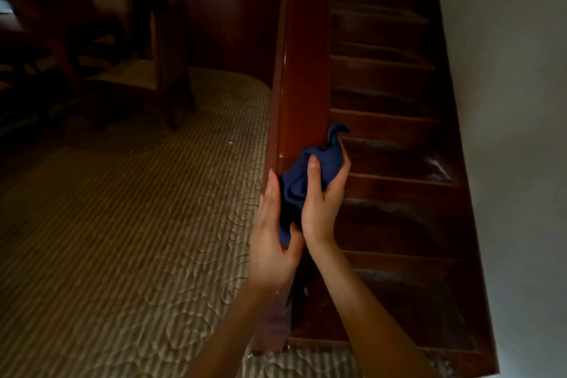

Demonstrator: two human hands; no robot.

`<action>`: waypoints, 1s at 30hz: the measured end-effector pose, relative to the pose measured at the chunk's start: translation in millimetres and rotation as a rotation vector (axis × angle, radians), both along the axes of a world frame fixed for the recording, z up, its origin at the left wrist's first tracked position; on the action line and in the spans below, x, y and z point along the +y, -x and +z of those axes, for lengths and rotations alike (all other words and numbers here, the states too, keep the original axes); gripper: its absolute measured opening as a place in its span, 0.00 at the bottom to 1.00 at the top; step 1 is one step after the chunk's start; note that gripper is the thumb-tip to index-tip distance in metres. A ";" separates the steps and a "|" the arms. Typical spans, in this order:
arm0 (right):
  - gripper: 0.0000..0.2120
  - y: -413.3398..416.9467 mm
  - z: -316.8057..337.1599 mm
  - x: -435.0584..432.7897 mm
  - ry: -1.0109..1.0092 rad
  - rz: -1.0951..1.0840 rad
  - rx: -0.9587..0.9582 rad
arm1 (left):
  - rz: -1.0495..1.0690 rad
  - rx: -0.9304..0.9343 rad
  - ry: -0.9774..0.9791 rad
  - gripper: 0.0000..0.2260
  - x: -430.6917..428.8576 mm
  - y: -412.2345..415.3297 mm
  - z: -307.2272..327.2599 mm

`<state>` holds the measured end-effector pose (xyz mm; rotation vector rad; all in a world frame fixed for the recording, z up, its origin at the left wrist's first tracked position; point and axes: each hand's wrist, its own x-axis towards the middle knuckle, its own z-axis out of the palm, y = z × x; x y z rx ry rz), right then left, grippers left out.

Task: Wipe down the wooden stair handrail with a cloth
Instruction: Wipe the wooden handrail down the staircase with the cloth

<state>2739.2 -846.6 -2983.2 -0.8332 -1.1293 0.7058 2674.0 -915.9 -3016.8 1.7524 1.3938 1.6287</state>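
**Both hands on blue cloth at near end of handrail**

The cloth (310, 184), dark blue and bunched, sits pressed against the near end of the wooden handrail (302, 70), sandwiched between my two hands. One corner of it sticks up past my fingers on the stair side of the rail.

My right hand (326, 205) is wrapped round the cloth. The thumb is laid flat on the front of the bundle and the fingers are curled behind it on the stair side. My left hand (271, 236) is up against the cloth's left side, fingers nearly straight and pointing up along the rail's edge. Its thumb is folded over the cloth's lower tail, pinning it to the palm. Both forearms are bare.

The handrail is glossy reddish wood and runs away from me up the middle of the view. To its right, dark wooden stairs (383, 123) drop away, with a pale wall (506, 101) alongside them. To its left is a beige quilted striped surface (122, 224). Beyond that, a wooden chair (138, 70) with a light seat stands in dim light.
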 end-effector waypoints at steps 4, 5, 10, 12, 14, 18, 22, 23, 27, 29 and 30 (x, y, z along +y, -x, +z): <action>0.30 3.0 -35.6 4.3 -0.243 -0.120 -0.232 | 0.040 0.272 -0.173 0.37 5.8 11.9 -41.8; 0.30 3.8 -43.2 8.3 -0.298 -0.150 -0.291 | 0.039 0.305 -0.210 0.36 10.7 14.7 -55.6; 0.29 12.5 -61.5 35.2 -0.589 -0.494 -0.529 | 0.070 0.231 -0.367 0.30 44.6 17.5 -103.0; 0.29 15.3 -64.6 43.4 -0.653 -0.590 -0.553 | 0.136 0.282 -0.481 0.28 63.9 17.8 -109.7; 0.28 16.8 -64.6 50.8 -0.712 -0.637 -0.559 | 0.214 0.288 -0.571 0.25 77.6 20.7 -108.1; 0.28 18.1 -66.8 59.9 -0.831 -0.754 -0.534 | 0.270 0.236 -0.674 0.25 74.6 18.8 -107.3; 0.27 16.2 -62.1 63.1 -0.772 -0.805 -0.608 | 0.162 0.367 -0.751 0.24 67.0 15.7 -87.3; 0.26 15.3 -60.1 63.5 -0.763 -0.821 -0.616 | 0.144 0.411 -0.763 0.23 69.2 18.1 -81.5; 0.26 16.2 -60.2 58.4 -0.789 -0.845 -0.608 | 0.124 0.421 -0.784 0.23 72.0 26.4 -87.2; 0.26 18.0 -64.9 59.1 -0.795 -0.839 -0.631 | 0.095 0.384 -0.790 0.23 70.0 25.7 -91.6; 0.26 18.8 -65.7 59.4 -0.798 -0.835 -0.649 | 0.097 0.370 -0.797 0.23 70.1 26.0 -91.4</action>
